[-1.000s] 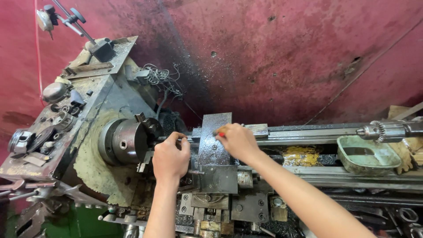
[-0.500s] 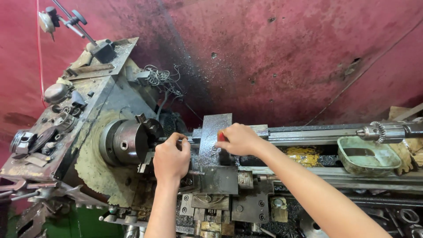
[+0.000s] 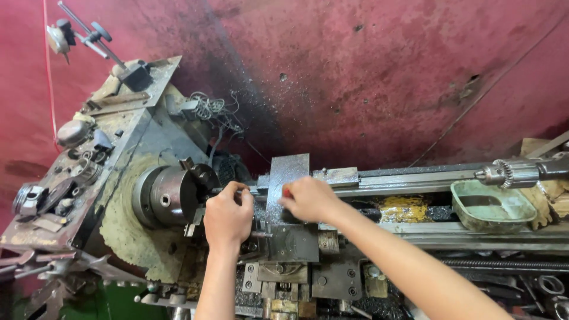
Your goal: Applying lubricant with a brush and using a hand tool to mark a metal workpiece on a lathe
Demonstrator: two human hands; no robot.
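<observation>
**Two bare hands at the tool post of an old metal lathe**

Seen from above, a worn, grimy grey metal lathe (image 3: 178,178) stands against a stained dark red wall (image 3: 385,71). Both of the person's arms reach up from the bottom edge of the view to the middle of the machine.

The left hand (image 3: 228,216) is curled into a loose fist, knuckles up, fingers wrapped around a small part just to the right of the round steel chuck (image 3: 169,195). What sits inside the fingers is hidden, so I cannot tell what it grips. The hand is just beside the chuck's jaws.

The right hand (image 3: 309,198) lies knuckles up on the flat grey rectangular steel carriage block (image 3: 288,172), fingers bent and closed. A small orange-red spot shows at its fingertips; I cannot tell what it is. The two hands are near each other, not touching.

To the right, along the lathe bed, lie a patch of yellow residue (image 3: 406,208) and a shallow pale green metal tray (image 3: 492,206). Above the tray, a silver drill chuck (image 3: 504,173) points left from the tailstock. Tangled wire swarf (image 3: 210,108) rests on the headstock.
</observation>
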